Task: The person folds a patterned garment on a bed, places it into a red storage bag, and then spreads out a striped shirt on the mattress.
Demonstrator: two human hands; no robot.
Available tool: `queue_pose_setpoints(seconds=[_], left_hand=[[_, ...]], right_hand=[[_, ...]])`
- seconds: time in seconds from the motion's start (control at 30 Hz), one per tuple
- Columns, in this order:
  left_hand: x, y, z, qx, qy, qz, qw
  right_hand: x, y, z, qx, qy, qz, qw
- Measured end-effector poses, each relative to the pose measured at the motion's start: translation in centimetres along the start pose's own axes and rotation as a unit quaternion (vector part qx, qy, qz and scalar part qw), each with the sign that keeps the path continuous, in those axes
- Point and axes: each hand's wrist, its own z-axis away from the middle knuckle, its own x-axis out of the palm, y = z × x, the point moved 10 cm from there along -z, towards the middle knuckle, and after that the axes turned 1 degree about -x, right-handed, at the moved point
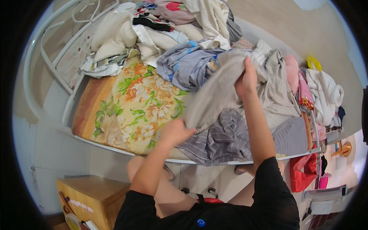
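Note:
A light beige-grey cloth, blurred in part, is stretched between my two hands above a bed. My left hand grips its lower left end near the bed's front edge. Farther up and to the right, my right hand holds the other part of the cloth, with the thumb on top. Below the cloth lies a crumpled grey striped fabric. Blue-grey patterned fabric is bunched behind it. A floral mattress shows to the left of my left hand.
White pillows and piled clothes line the back of the bed. A white metal bed frame curves at the left. White towelling lies at the right. A wooden cabinet stands at lower left, and a red bag hangs at lower right.

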Motion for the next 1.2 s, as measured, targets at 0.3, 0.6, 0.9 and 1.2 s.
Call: queue_pose_setpoints(seconds=[0.3,0.6,0.9,1.2], left_hand=[[-10.1,-17.8,-0.5,-0.215,0.287,0.046,0.932],[-5.2,-11.7,-3.0,0.023,0.105,0.280,0.954],[3.5,-6.0,-2.8,0.170,-0.132,0.146,0.966],[1.9,-13.2,-2.8,0.039,-0.079,0.240,0.967]], right_hand=[[6.7,17.8,-3.9,0.132,-0.149,0.454,0.868],[-2.7,8.1,15.7,-0.196,0.042,0.617,0.761],[-21.2,8.7,20.5,0.133,0.206,0.566,0.787],[-0.6,1.1,14.8,0.001,0.032,0.161,0.986]])
